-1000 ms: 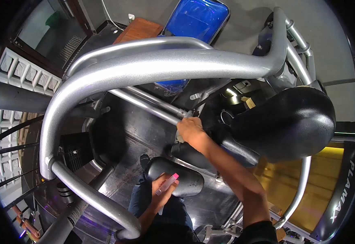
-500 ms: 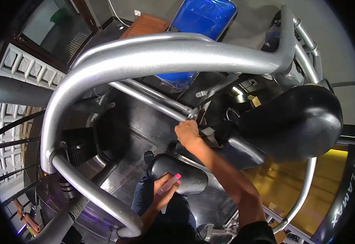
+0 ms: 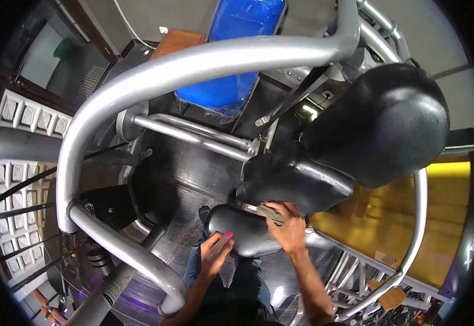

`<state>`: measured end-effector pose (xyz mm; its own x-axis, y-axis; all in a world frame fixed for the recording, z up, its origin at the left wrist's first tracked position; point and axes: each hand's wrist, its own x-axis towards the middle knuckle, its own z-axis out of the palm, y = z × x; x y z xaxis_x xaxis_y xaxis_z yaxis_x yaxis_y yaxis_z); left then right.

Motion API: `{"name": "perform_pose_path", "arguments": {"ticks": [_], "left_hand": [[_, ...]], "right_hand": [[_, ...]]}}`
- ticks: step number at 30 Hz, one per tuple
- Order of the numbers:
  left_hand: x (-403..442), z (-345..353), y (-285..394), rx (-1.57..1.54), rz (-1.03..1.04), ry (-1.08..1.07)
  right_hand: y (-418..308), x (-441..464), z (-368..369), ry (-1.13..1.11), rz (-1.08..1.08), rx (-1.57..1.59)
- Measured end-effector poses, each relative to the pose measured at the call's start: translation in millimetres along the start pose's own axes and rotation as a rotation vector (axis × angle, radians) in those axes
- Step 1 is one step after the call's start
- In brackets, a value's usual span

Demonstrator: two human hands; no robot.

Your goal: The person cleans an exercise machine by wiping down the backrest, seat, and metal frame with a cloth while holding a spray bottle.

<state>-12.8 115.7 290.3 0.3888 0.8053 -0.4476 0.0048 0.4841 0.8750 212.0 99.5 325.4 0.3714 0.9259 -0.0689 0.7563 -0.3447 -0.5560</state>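
My left hand point(image 3: 215, 255) is wrapped round a small clear bottle point(image 3: 218, 247) with a pink top, over the near edge of a black padded seat point(image 3: 248, 231). My right hand point(image 3: 290, 225) grips a folded grey-green cloth point(image 3: 271, 214), just above the seat's right part and in front of a second black pad point(image 3: 296, 182). A larger black backrest point(image 3: 383, 125) rises behind that pad. A silver bar point(image 3: 193, 138) runs behind the seat.
A thick silver tube frame point(image 3: 193, 60) arches across the front and left. Behind it stands a blue pad point(image 3: 220, 87) beside a brown wooden piece point(image 3: 180, 42). At right is a yellow panel point(image 3: 389, 223) with a curved silver tube point(image 3: 420, 217).
My right hand has come down and nearer with the cloth, from the silver bar to beside the seat. The view has shifted. My left hand still holds the bottle.
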Motion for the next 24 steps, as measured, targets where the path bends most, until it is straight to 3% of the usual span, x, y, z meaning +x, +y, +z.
{"name": "perform_pose_path", "arguments": {"ticks": [1,3,7,11,14,19,24], "left_hand": [[-0.8,0.0,1.6,0.018,-0.008,-0.009],[-3.3,1.9,7.4,0.095,-0.037,-0.013],[-6.0,4.6,18.4,0.228,0.099,-0.094],[-8.2,2.0,22.7,0.353,0.05,-0.091],[-12.0,-5.5,10.9,0.348,0.068,-0.086],[-11.5,-13.4,3.6,0.276,0.067,-0.15],[-7.7,-15.6,-9.4,0.286,0.056,-0.113]], "right_hand": [[4.6,-9.8,7.7,0.005,0.017,0.013],[8.3,-31.6,30.0,0.351,0.225,0.135],[3.7,-32.7,79.4,0.687,0.264,0.28],[-3.5,1.5,96.4,0.814,0.22,0.316],[-7.4,24.9,107.9,0.847,0.217,0.303],[-4.7,25.5,122.0,0.523,0.052,0.032],[17.3,10.1,111.6,0.417,0.024,-0.005]]}}
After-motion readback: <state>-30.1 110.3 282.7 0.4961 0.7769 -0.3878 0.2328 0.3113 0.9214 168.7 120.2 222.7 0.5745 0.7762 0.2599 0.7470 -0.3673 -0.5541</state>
